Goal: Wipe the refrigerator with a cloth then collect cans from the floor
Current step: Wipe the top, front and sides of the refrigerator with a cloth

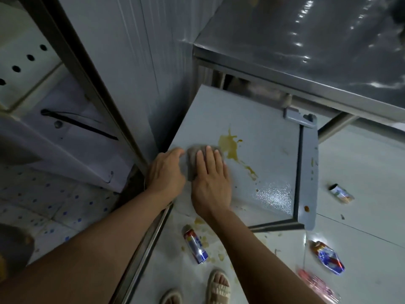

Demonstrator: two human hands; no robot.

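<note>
A small grey refrigerator [269,154] stands below me, its top smeared with a yellow-brown spill [230,145]. A grey cloth [191,163] lies on the top's left part. My right hand [211,181] presses flat on the cloth with straight fingers. My left hand [166,170] rests at the cloth's left edge, fingers curled; whether it grips the cloth is unclear. On the floor lie a red-blue can [196,245], a crushed blue-red can [328,257], a pink can [317,286] and a small can [341,193].
A steel table [306,62] overhangs the refrigerator's back. A metal shelf frame [87,84] with white panels stands at left. Yellow splashes mark the white floor [361,163]. My sandalled feet [219,286] stand near the red-blue can.
</note>
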